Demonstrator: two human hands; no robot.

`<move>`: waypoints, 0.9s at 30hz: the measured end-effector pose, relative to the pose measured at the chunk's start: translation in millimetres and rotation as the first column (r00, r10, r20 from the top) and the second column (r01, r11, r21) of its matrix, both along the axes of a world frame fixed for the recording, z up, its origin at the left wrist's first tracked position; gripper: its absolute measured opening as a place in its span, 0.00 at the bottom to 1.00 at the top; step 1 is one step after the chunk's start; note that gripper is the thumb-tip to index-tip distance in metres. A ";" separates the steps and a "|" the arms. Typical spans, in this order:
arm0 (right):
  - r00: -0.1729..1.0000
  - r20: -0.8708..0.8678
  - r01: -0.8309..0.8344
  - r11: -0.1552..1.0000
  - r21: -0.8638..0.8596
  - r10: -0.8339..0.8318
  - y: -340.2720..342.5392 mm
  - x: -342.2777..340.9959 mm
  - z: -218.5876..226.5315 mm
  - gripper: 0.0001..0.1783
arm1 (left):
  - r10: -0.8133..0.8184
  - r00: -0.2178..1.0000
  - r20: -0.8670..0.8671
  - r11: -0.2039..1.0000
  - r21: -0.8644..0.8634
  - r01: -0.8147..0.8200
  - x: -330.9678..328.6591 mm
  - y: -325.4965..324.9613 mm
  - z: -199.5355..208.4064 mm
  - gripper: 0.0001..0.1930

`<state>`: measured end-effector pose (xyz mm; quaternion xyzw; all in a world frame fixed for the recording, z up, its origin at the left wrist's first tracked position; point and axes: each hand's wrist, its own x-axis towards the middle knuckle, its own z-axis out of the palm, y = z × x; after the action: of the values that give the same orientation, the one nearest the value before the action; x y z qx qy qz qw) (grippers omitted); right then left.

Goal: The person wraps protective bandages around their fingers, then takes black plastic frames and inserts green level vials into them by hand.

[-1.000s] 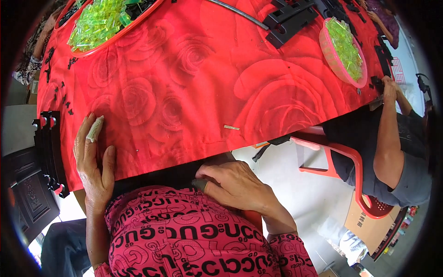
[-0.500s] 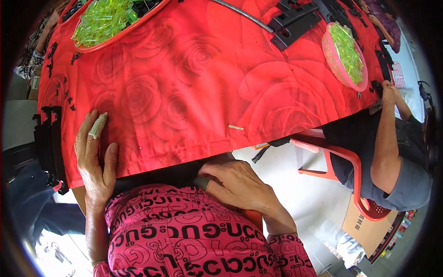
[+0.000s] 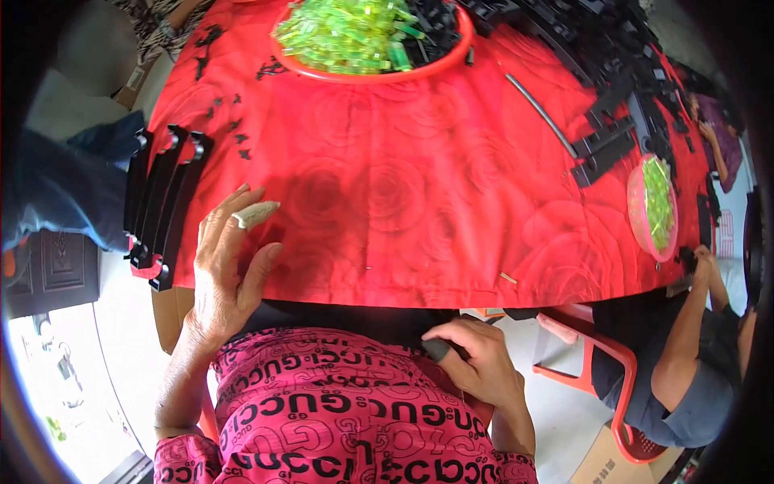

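A: Why do the black strips (image 3: 179, 214) lie where they do?

B: Three of them lie side by side at the left edge of the red cloth (image 3: 451, 250), just left of the left hand (image 3: 230, 266). Ranged alike, they are probably put there to keep together, within that arm's reach.

A: And the containers?

B: At the far side, the red basin (image 3: 379, 78) has clear green pieces (image 3: 339, 36) heaped at its left and black bits (image 3: 439, 32) at its right, perhaps to keep the kinds apart. The pink basket (image 3: 637, 214) of green pieces stands at the right, likely to suit the co-worker (image 3: 684, 355) seated there.

A: What about the grip?

B: The left hand is spread wide over the cloth, thumb well apart from the fingers, and holds nothing. Whether its fingertips press down is hard to tell. A pale wrap (image 3: 255, 214), presumably protective, covers its index finger.

A: The other?

B: The right hand (image 3: 486, 363) is curled beyond the table's near edge, by the pink shirt (image 3: 339, 403), a dark cover (image 3: 436, 348) on its thumb. The curl hides its inside, so B cannot tell whether it holds anything.
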<state>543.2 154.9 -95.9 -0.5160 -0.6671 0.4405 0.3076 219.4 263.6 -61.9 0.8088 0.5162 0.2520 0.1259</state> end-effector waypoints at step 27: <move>0.741 0.657 -0.098 0.946 0.308 -0.137 28.4 -32.4 35.9 0.43 | 0.504 0.854 -0.128 0.845 0.275 -0.458 -126.6 3.8 35.2 0.49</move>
<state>510.8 183.2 -60.0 -0.5891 -0.7900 0.1067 0.1319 92.8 267.3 -26.8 0.6825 0.6793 0.2543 -0.0894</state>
